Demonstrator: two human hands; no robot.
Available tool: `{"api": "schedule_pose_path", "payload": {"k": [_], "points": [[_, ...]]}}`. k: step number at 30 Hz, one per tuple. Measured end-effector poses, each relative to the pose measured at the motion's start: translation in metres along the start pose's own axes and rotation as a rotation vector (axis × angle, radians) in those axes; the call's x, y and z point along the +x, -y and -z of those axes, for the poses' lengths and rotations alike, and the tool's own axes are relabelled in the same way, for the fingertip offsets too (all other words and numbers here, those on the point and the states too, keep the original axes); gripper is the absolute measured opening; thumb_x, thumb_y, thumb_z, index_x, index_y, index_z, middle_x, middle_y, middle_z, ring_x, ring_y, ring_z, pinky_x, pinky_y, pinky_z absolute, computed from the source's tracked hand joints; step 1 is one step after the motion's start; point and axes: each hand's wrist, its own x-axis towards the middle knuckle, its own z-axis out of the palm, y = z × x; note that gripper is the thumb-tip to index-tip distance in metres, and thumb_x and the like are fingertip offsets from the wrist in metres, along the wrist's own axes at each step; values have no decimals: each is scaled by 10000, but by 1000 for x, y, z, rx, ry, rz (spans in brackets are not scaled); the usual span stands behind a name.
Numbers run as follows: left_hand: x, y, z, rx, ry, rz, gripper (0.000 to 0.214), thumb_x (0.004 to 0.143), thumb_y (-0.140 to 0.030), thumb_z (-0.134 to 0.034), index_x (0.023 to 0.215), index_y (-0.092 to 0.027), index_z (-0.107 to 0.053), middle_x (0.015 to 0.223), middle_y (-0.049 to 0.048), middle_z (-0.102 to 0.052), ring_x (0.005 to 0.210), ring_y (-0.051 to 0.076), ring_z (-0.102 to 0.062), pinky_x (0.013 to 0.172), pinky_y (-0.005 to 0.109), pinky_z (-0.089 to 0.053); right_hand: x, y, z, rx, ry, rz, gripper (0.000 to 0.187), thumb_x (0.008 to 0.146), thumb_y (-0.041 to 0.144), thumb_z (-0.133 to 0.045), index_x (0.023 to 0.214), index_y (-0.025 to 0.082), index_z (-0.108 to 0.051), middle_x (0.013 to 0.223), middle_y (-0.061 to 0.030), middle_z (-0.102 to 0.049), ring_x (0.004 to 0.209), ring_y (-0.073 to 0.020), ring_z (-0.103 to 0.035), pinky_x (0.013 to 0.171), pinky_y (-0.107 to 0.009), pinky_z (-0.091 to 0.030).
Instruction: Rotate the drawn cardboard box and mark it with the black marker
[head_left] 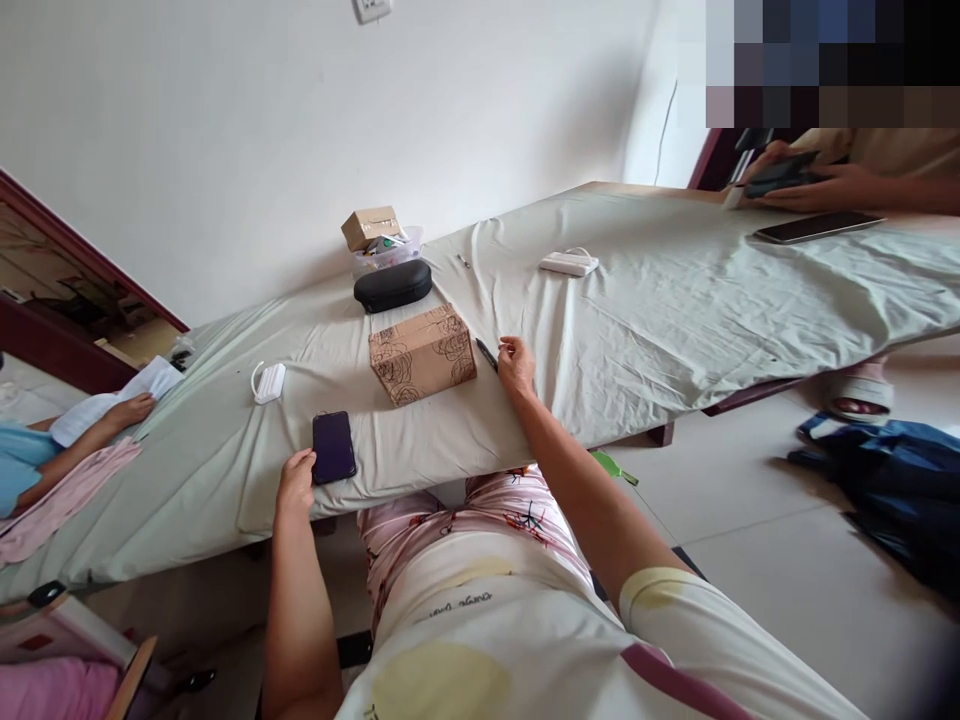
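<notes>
My left hand is at the table's near edge, its curled fingers against the left side of a dark smartphone. The phone lies screen up on the cloth. My right hand rests on the table with its fingers curled in; whatever they may hold is hidden. Right beside its fingers lies a dark pen, its lower end close to the hand. Between my hands stands a brown cardboard box with dark swirl drawings, left of the pen.
Behind the box are a black hard case and a plastic basket with a small carton. White corded blocks lie left and right. A person's hand holds paper at left; another person handles a device at right, near a phone.
</notes>
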Motion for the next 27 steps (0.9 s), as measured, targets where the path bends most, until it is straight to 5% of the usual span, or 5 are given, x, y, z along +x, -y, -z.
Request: {"api": "schedule_pose_path", "payload": {"k": [6,12,19,23,27], "points": [[-1,12,-7,-1,-45,-100,222,749,-277,-639,945,-180,-680,824,25,-682,842,185,-689,829,346,-579,7,-14,-6,29,-6,36,263,821,221,-501,1039,215,-648,876,-17,-679,826,-191,-628,937,-418,-532],[-16,30,-7,-263,-93,-165,302,722,-328,-670,985,-186,-622,853,14,-672,792,151,-652,781,298,-552,14,-24,-8,14,-54,48,268,860,233,-466,1075,207,-625,914,-24,-653,805,-180,-637,883,-417,-547],[-39,43,-5,-493,-39,-329,502,683,-487,-788,1044,-201,-588,988,60,-704,957,187,-691,858,315,-553,18,-22,2,57,-108,124,305,883,243,-408,1133,222,-583,943,-32,-644,796,-171,-663,808,-393,-585],[-55,44,-7,-585,-27,-330,573,652,-535,-846,1041,-198,-594,945,41,-704,925,178,-692,827,294,-544,-2,-11,20,85,-126,163,293,898,303,-416,1138,229,-568,965,-35,-633,855,-178,-686,763,-358,-578],[-84,35,-23,-741,138,-346,599,652,-517,-904,1070,-205,-609,955,25,-735,888,161,-704,835,288,-550,-46,3,42,149,-109,91,270,862,342,-512,1094,228,-592,962,-12,-664,746,-128,-660,674,-266,-517]]}}
